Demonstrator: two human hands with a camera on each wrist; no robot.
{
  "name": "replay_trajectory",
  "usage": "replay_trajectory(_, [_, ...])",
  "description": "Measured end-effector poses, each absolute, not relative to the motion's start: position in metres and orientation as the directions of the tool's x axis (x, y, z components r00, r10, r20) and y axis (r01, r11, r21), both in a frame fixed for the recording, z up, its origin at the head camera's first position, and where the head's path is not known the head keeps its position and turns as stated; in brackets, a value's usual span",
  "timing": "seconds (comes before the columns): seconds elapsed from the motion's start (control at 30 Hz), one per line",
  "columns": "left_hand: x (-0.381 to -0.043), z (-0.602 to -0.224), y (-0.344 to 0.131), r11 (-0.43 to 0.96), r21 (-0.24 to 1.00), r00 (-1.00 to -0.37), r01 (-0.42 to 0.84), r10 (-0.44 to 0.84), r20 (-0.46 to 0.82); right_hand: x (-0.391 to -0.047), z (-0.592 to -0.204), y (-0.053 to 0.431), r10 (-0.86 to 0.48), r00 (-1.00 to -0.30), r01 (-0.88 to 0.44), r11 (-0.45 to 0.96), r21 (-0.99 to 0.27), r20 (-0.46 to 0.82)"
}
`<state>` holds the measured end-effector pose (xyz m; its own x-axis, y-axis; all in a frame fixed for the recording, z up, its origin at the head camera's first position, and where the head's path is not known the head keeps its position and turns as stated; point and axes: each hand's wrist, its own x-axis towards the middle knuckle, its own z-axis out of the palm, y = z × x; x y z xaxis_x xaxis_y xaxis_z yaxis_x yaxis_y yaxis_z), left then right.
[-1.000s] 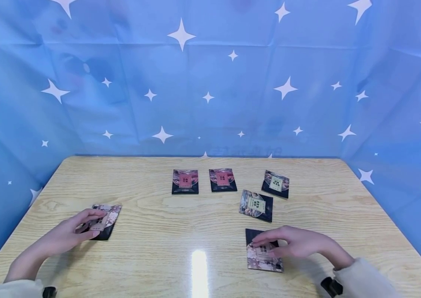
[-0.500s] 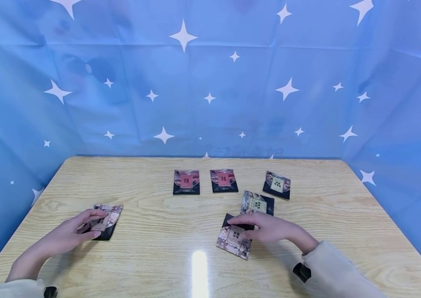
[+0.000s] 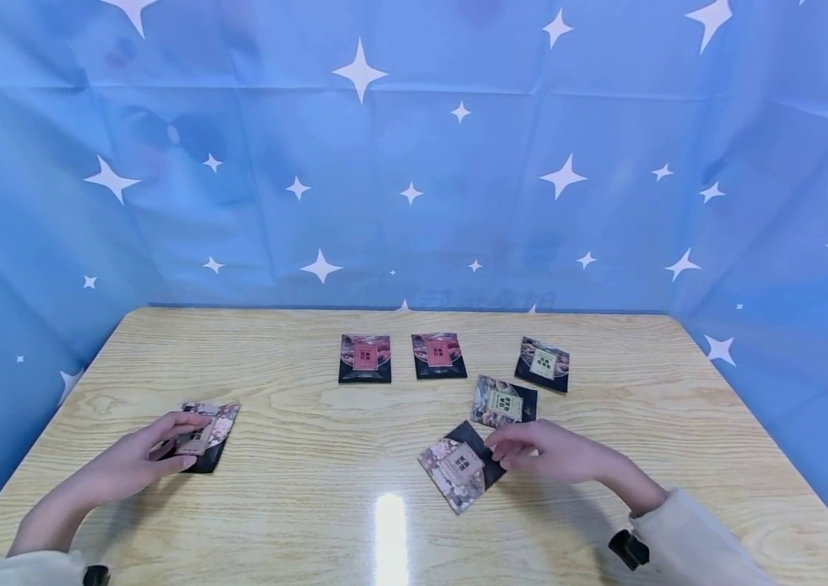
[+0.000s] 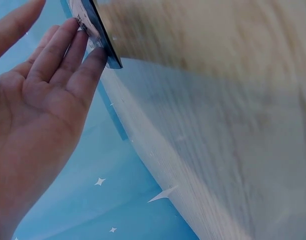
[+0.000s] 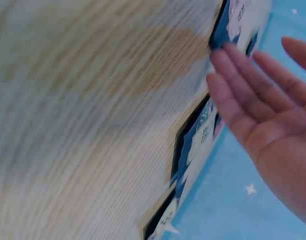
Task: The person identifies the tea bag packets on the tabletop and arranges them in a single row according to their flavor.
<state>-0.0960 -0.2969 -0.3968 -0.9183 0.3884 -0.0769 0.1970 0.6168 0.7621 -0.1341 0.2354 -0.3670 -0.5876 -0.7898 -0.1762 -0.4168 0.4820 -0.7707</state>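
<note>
The left hand [image 3: 138,460], relaxed with thumb and fingers apart, rests its fingertips on the flowered packet [image 3: 223,423] at its two o'clock, gripping nothing. The right hand [image 3: 567,456], loosely open and holding nothing, has its fingertips at the dark corner of the pink-labelled packet [image 3: 453,476], which lies askew at its nine o'clock; whether they touch it is hard to tell. Fingers cover part of the flowered packet's label, both sleeves are cut off below, and the small print is too tiny to read. The right wrist view is blurred, its packets almost edge-on. From the pink-labelled packet, a green-labelled packet [image 3: 501,403] lies at one o'clock, a red packet [image 3: 439,356] at twelve. All are flat, roughly square packets on a glossy wood-grain table [image 3: 296,488].
</note>
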Motion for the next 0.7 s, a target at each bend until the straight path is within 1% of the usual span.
replay_trajectory(0.1, [-0.096,-0.397,-0.297,0.618,0.761,-0.917,0.197,0.390,-0.079,-0.129,-0.367,0.235,-0.833,-0.520,-0.399,0.432,-0.809,-0.189])
replay_trajectory(0.23, [-0.096,-0.397,-0.297,0.617,0.761,-0.916,0.201,0.394,-0.077,-0.125,-0.370,0.224,-0.888,-0.426,-0.421,0.366,-0.830,-0.176])
replay_trajectory(0.33, [-0.095,-0.397,-0.297,0.608,0.768,-0.915,0.201,0.397,-0.076,-0.124,-0.372,0.210,-0.920,-0.362,-0.457,0.313,-0.832,-0.148])
replay_trajectory(0.47, [-0.095,-0.397,-0.297,0.605,0.771,-0.914,0.198,0.397,-0.077,-0.122,-0.372,0.192,-0.945,-0.302,-0.525,0.278,-0.804,-0.129])
replay_trajectory(0.6, [-0.095,-0.397,-0.297,0.612,0.765,-0.915,0.201,0.395,-0.076,-0.123,-0.371,0.181,-0.950,-0.284,-0.545,0.273,-0.793,-0.132])
replay_trajectory(0.7, [-0.096,-0.396,-0.297,0.616,0.762,-0.916,0.198,0.393,-0.080,-0.127,-0.372,0.180,-0.936,-0.334,-0.531,0.286,-0.798,-0.113])
